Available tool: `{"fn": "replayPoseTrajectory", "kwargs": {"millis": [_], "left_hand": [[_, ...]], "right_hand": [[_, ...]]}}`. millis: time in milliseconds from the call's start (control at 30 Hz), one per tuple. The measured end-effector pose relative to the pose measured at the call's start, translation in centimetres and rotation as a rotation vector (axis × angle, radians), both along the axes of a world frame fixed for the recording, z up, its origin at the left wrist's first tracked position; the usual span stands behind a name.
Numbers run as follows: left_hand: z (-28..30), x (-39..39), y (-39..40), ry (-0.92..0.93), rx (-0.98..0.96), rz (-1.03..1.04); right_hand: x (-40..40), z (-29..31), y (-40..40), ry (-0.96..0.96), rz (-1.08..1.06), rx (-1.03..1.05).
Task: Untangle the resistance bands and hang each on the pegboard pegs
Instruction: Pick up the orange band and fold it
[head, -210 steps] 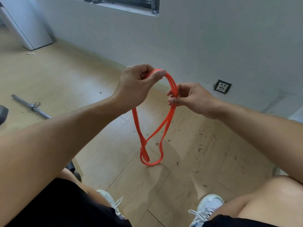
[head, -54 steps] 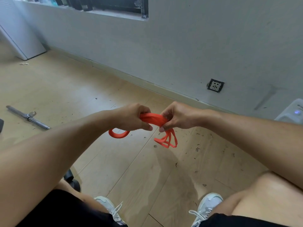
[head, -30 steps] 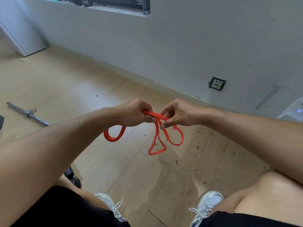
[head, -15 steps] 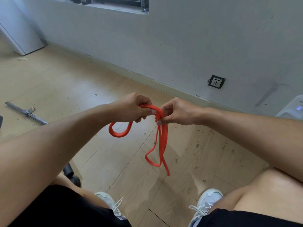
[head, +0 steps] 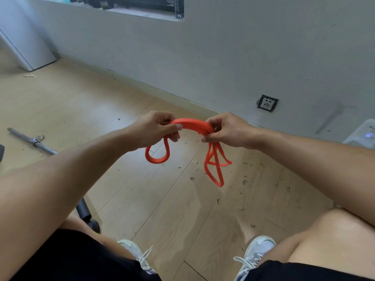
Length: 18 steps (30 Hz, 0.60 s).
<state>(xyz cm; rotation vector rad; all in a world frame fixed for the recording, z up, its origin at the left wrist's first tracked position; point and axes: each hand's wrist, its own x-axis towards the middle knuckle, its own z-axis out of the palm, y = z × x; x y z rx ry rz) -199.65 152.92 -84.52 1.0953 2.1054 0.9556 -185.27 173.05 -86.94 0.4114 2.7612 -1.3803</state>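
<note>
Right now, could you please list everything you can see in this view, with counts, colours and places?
resistance band: one, orange, held up between both hands, loops hanging at each end
metal bar: one, silver, on the floor at far left
wall socket: one, dark frame with white face, low on the grey wall at right
white device: one, small lit spot, right edge by the wall
chair leg: one, black, lower left
shoes: two, white, bottom centre
shorts: black, bottom edge
left hand: grips the band's left part
right hand: pinches the band's right part
</note>
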Motion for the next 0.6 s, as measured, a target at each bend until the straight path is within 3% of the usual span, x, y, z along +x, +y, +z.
{"fn": "replayPoseTrajectory", "kwargs": {"millis": [167, 367, 600], "left_hand": [[-0.4, 0.8, 0.5, 0.136, -0.123, -0.031], [-0.2, 1.8, 1.9, 0.261, -0.025, -0.072], [-0.3, 1.3, 1.7, 0.218, 0.028, -0.072]], "right_hand": [[-0.4, 0.5, -0.8, 0.105, -0.062, 0.042], [-0.6, 0.9, -2.4, 0.065, 0.011, 0.038], [0.1, 0.3, -1.2, -0.076, 0.062, -0.036]]}}
